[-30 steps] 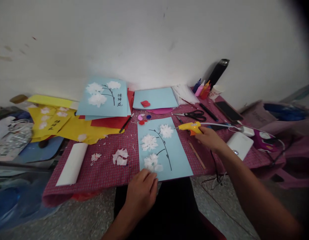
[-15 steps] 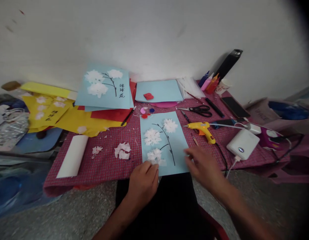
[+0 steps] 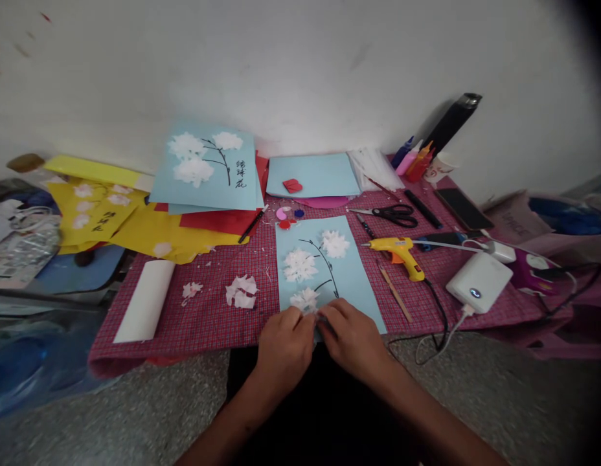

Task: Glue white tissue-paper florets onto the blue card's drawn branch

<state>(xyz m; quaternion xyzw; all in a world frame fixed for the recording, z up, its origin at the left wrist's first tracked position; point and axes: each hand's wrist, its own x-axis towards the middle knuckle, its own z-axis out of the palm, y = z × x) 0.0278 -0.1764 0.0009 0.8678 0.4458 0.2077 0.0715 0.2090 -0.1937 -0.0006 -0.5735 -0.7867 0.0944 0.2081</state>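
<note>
A light blue sheet point(image 3: 361, 291) lies at the table's front edge, bearing a dark drawn branch and white paper flowers point(image 3: 299, 265). Over its lower part my two hands meet, fingertips nearly touching. My left hand point(image 3: 287, 340) is closed in a pinch on a small piece of white paper point(image 3: 311, 312) beside the lowest flower point(image 3: 304, 299). My right hand point(image 3: 353, 336) pinches at the same paper from the other side, covering the lower end of the branch. Most of the paper is hidden by fingers. Scraps of torn white paper point(image 3: 242, 291) lie left of the sheet.
To the right lie a yellow glue gun point(image 3: 395, 247), black-handled scissors point(image 3: 397, 215), a wooden stick point(image 3: 396, 294) and a white power bank point(image 3: 479, 281) with cables. A white paper roll point(image 3: 145, 301) lies at left. A finished flower picture point(image 3: 203, 194) rests behind on coloured paper.
My right hand has moved left from the sheet's right edge to meet my left hand at the white paper. The wooden stick is now uncovered. The view has shifted slightly.
</note>
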